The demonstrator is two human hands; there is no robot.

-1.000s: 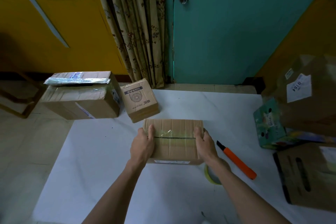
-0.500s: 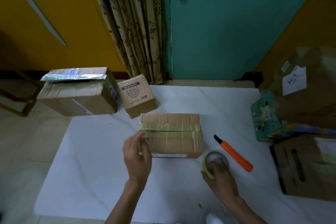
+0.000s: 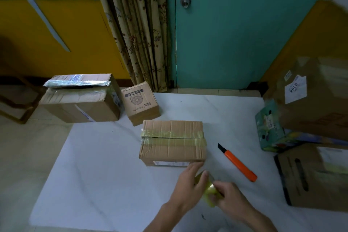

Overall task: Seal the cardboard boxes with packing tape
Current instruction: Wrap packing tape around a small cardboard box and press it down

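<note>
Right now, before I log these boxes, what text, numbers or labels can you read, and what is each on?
"0164": sideways on the white label of the big right box.
"USB": upside down on the small box by the curtain; the rest of its print is blurred.
Label on the taped box front: too small to read.
Print on the left box: blurred.

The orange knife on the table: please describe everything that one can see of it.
The utility knife has a slim orange body, seemingly plastic, with a black end piece; whether a blade is out cannot be told. It lies flat and diagonal on the white table, right of the taped cardboard box and apart from it, black end toward the box, orange end nearer the person. Only the table touches it; neither the left hand nor the right hand does.
</note>
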